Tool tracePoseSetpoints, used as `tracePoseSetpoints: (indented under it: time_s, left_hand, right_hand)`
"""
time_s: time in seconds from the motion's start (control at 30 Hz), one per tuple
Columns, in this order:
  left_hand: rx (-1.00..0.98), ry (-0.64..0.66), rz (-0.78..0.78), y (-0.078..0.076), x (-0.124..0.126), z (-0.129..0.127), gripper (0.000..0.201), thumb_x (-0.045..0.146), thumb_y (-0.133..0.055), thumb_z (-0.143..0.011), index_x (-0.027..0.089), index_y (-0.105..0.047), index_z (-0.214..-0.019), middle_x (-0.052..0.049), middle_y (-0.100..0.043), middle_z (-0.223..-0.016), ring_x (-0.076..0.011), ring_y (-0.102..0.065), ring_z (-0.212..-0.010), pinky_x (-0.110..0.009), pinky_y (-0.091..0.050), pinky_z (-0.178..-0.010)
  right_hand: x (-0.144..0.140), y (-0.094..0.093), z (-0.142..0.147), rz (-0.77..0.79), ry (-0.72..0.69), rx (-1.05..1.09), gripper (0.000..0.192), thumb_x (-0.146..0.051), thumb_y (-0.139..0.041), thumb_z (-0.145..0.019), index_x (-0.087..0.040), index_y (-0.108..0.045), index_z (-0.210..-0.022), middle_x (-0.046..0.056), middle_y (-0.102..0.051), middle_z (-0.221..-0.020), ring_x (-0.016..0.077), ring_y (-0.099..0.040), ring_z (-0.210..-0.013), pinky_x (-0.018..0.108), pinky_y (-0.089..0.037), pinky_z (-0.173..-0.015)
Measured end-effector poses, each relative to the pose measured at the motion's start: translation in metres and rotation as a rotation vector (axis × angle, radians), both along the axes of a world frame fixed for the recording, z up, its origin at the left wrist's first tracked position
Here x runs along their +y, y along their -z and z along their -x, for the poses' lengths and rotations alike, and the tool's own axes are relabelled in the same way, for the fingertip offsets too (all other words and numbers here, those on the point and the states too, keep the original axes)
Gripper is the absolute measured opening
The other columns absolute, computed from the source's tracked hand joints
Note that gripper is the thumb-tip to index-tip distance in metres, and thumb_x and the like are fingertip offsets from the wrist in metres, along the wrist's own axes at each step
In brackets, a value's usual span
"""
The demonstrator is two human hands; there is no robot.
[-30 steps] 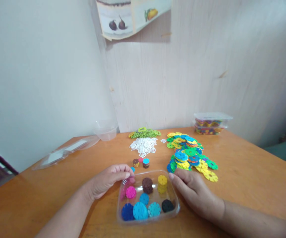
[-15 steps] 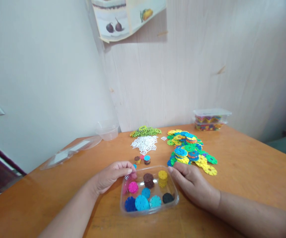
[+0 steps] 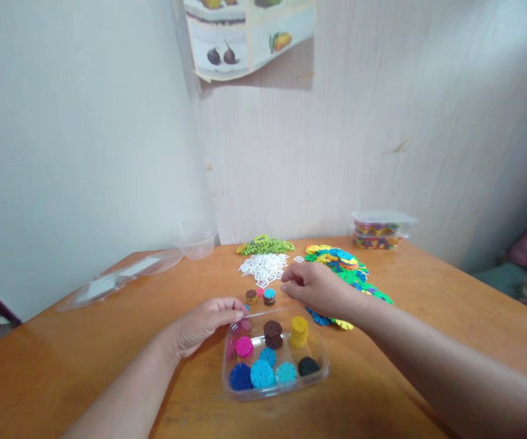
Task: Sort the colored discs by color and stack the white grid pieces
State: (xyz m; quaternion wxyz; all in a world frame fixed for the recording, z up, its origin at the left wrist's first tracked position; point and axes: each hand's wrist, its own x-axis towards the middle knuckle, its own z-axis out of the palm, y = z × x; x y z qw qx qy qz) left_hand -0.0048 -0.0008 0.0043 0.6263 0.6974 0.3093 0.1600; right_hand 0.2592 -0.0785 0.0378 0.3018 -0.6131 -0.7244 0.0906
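Note:
A clear plastic box (image 3: 276, 390) stands on the table in front of me. Inside it are stacks of small notched discs: a brown stack (image 3: 273, 335), a yellow stack (image 3: 299, 332), pink discs (image 3: 244, 347), black discs (image 3: 307, 366) and several blue ones (image 3: 262, 374). My left hand (image 3: 212, 322) grips the box's far left corner between thumb and fingers. Beyond the box, my right hand (image 3: 313, 286) hovers with bent fingers apart and nothing visible in them. Closest to its fingertips is a small stack with a blue top (image 3: 269, 296); a brown-topped stack (image 3: 251, 296) stands beside that.
Large flower-shaped discs (image 3: 331, 259) lie piled at the right, partly behind my right arm. White square pieces (image 3: 263, 268) and a green heap (image 3: 265, 246) lie further back. Lidded boxes (image 3: 379, 230) stand back right; a clear tub (image 3: 195, 241) and lids (image 3: 119, 278) are at left.
My right hand has let go of the box's right corner and moved forward and left, over the table beyond the box. My left hand stays on its corner.

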Motion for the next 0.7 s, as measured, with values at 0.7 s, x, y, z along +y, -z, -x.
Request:
tracePoseSetpoints:
  time_s: [0.7]
  left_hand:
    - [-0.001,0.018,-0.034,0.000,-0.001,-0.001,0.023,0.035,-0.060,-0.083,0.015,-0.067,-0.093,-0.007,-0.072,-0.092,-0.0195,-0.062,-0.087,-0.032,-0.042,-0.086]
  right_hand:
    - [0.056,0.021,0.016,0.233,-0.015,-0.256,0.029,-0.047,-0.067,-0.072,-0.021,-0.073,-0.084,0.004,-0.070,-0.078,0.0175,-0.059,-0.070,0.025,-0.033,-0.055]
